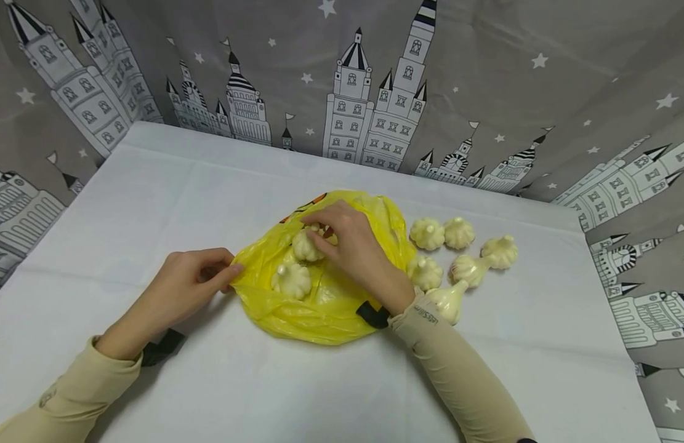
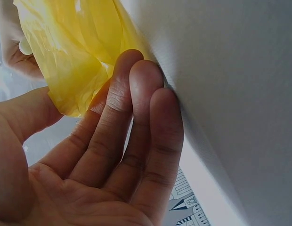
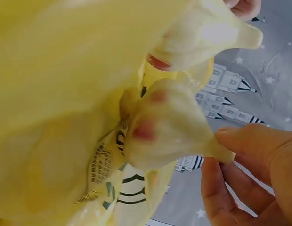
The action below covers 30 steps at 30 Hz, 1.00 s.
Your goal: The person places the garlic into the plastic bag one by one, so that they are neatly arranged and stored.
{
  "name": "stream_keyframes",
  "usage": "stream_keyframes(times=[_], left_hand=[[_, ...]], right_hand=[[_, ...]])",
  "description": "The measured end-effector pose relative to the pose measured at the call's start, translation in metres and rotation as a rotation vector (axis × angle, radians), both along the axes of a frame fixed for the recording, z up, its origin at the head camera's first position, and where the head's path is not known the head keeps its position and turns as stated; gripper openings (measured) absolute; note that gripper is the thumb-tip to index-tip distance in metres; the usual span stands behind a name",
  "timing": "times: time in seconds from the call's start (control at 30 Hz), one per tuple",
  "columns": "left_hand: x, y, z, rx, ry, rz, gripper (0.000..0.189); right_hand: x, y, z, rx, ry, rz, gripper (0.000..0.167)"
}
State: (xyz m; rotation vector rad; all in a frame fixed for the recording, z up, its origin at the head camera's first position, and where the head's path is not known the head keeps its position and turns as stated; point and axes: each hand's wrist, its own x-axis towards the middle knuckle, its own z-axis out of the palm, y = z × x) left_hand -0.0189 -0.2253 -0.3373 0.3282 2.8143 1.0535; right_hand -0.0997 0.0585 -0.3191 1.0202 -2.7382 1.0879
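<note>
A yellow plastic bag [image 1: 319, 320] lies spread on the white table, its mouth open upward. My left hand [image 1: 189, 286] pinches the bag's left edge between thumb and forefinger, the other fingers extended in the left wrist view. Over the bag, my right hand [image 1: 350, 240] holds a garlic bulb [image 3: 167, 127] by its stem, between thumb and fingers. That bulb has reddish patches and is partly covered by the hand in the head view. Close beside it, another garlic bulb [image 1: 292, 281] rests on the bag. Printing shows on the plastic in the right wrist view.
Several more garlic bulbs [image 1: 427, 234] sit on the table right of the bag, some partly behind the right forearm. The white tablecloth [image 1: 209, 172] extends around everything. A grey curtain [image 1: 486, 61] with castles and stars hangs behind the table.
</note>
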Motion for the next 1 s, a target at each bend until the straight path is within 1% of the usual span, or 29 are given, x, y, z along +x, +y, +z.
stream_keyframes(times=[0.2, 0.33, 0.4, 0.57, 0.83, 1.0], left_hand=[[-0.0005, -0.0002, 0.0003, -0.005, -0.006, 0.002, 0.019], [-0.0003, -0.0004, 0.0001, -0.008, -0.007, 0.003, 0.019], [-0.0004, -0.0005, -0.0003, -0.008, -0.008, 0.004, 0.019], [-0.0011, -0.0005, -0.0006, -0.008, -0.004, 0.0, 0.018], [-0.0011, -0.0005, 0.0001, -0.007, -0.005, 0.0, 0.019], [-0.0005, -0.0004, -0.0006, -0.011, -0.001, -0.001, 0.019]], right_hand=[[-0.0001, 0.0018, 0.006, 0.011, 0.017, 0.042, 0.027], [0.0004, -0.0012, 0.003, 0.051, 0.003, 0.084, 0.028], [0.0013, -0.003, 0.0009, 0.074, 0.001, 0.093, 0.029], [0.0028, -0.0045, -0.0026, 0.102, 0.009, 0.075, 0.034], [0.0045, -0.0011, 0.0, 0.055, 0.065, 0.033, 0.034], [0.0067, 0.0009, 0.0017, 0.06, 0.071, 0.015, 0.034]])
